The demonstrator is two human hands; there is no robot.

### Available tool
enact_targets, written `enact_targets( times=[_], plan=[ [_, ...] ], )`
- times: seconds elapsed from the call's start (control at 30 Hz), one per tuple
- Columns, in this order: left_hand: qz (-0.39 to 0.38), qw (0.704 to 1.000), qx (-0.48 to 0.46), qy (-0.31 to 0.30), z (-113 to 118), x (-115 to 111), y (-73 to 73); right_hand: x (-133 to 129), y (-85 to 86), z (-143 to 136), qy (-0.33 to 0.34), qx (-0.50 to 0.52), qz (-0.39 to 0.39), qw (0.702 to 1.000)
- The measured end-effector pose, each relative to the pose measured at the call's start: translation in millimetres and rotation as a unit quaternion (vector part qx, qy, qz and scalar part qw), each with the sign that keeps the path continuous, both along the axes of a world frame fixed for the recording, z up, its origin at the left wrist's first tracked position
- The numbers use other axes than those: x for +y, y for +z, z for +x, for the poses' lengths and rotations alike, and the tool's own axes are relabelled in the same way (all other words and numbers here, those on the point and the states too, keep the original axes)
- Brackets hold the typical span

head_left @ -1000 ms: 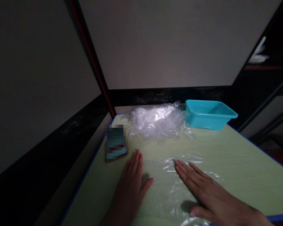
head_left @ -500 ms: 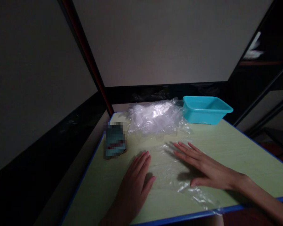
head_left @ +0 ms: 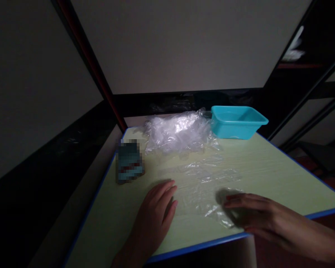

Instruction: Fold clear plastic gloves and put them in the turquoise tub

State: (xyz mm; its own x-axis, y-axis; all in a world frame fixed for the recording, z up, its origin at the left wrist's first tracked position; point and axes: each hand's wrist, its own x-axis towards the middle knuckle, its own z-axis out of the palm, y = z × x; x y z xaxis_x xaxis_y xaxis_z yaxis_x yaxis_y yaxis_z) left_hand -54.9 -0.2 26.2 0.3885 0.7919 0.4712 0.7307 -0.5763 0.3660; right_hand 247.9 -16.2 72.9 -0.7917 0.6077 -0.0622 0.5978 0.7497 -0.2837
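Note:
A clear plastic bag (head_left: 203, 186) lies flat and wrinkled on the pale table, between my two hands. My left hand (head_left: 155, 212) rests by its left side, fingers loosely bent and thumb apart, with nothing held. Over the bag's lower right part, close to the front edge, is my right hand (head_left: 259, 214). Its fingers point left and are slightly curved, the thumb lower and apart, and I see nothing gripped. Some blur softens this hand, and its shadow falls on the plastic. Whether its fingertips touch the bag I cannot tell.
A heap of crumpled clear plastic bags (head_left: 178, 132) sits at the back of the table (head_left: 273, 178). Beside it on the right stands a turquoise plastic basin (head_left: 236, 128). A blurred-out dark item (head_left: 130, 162) lies at the left edge. Walls close in behind and left.
My right hand has moved right and toward the front edge, its fingers more bent. My left hand's fingers have curled slightly. The view has shifted a little.

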Motion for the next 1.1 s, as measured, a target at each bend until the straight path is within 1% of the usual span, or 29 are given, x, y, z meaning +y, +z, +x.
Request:
enact_targets(
  times=[0.1,0.2,0.27,0.33,0.4,0.5,0.57,0.6,0.67,0.73,0.83,0.9,1.0,1.1],
  plan=[
    [0.004,1.0,-0.003,-0.023,1,-1,1.9,12,14.4,-9,-0.015,0.037,-0.041,0.998],
    [0.011,0.999,0.003,-0.051,3,-1,3.4,33,27.5,-21,-0.002,0.062,-0.041,0.997],
    [0.014,0.998,0.01,-0.062,4,-2,3.8,50,30.5,-29,0.011,0.081,-0.031,0.996],
    [0.019,0.998,0.015,-0.066,5,-2,3.4,67,26.2,-38,0.014,0.112,-0.02,0.993],
    [0.026,0.997,0.014,-0.067,4,-1,2.6,80,15.6,-46,0.01,0.135,-0.008,0.991],
    [0.037,0.997,0.01,-0.068,2,1,1.6,89,-3.2,-55,-0.043,0.155,0.037,0.986],
    [0.048,0.996,0.011,-0.07,2,0,2.2,87,-10.4,-57,-0.072,0.165,0.058,0.982],
    [0.057,0.996,0.013,-0.073,3,-1,2.9,84,-11.3,-57,-0.079,0.165,0.065,0.981],
    [0.074,0.993,0.02,-0.085,8,-6,5.0,74,-9.1,-52,-0.078,0.151,0.073,0.983],
    [0.081,0.99,0.031,-0.111,18,-12,7.4,62,-4.5,-46,-0.058,0.123,0.065,0.989],
    [0.053,0.98,0.051,-0.187,39,-22,10.6,43,-1.2,-36,-0.029,0.075,0.046,0.996],
    [0.023,0.971,0.069,-0.227,51,-25,12.0,33,-3.6,-31,-0.02,0.052,0.036,0.998],
    [-0.022,0.965,0.095,-0.245,58,-25,12.2,24,-12.5,-24,-0.021,0.031,0.029,0.999],
    [-0.047,0.965,0.105,-0.237,56,-23,11.4,21,-21.7,-18,-0.02,0.01,0.03,0.999]
  ],
)
